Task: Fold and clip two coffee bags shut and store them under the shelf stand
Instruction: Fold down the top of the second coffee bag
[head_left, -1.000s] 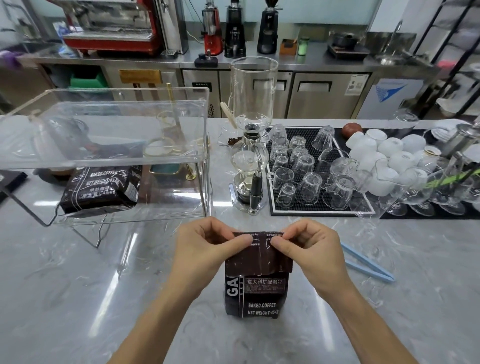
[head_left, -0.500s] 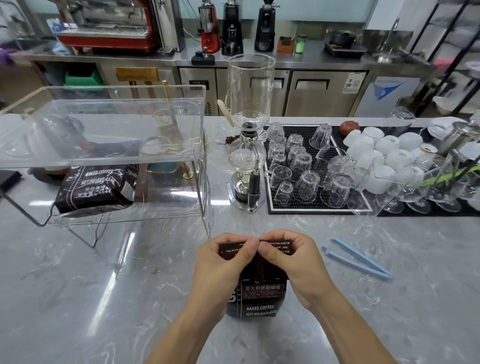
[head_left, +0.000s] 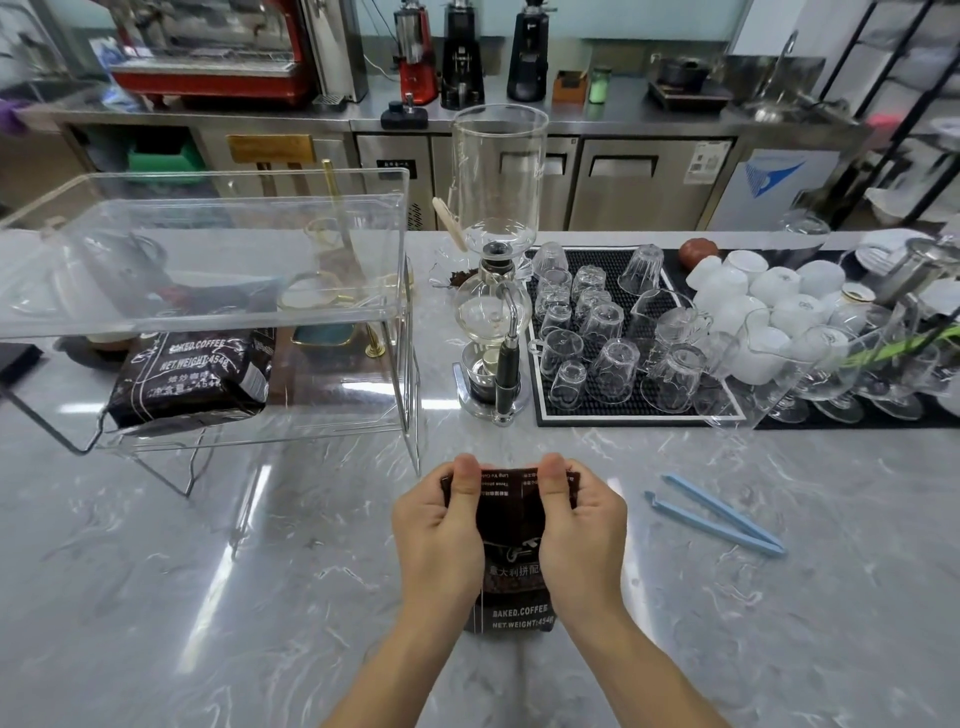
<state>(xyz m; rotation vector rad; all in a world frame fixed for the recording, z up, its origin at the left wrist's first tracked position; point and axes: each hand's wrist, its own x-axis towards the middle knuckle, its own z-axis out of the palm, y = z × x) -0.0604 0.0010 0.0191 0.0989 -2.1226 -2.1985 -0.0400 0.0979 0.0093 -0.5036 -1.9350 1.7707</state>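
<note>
Bare surface (head_left: 156, 597) lies open left of the hands and in front of the clear shelf stand (head_left: 208, 260). Under it, one coffee bag (head_left: 192, 379) fills the left part; the right part is free. The siphon brewer (head_left: 493, 312) and glasses (head_left: 613, 338) crowd the far right; a blue clip (head_left: 717, 514) lies nearby.

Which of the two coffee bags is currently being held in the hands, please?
The upright coffee bag at the counter's near edge, gripped at its top by both hands; the other bag lies flat under the clear shelf stand, untouched.
</note>
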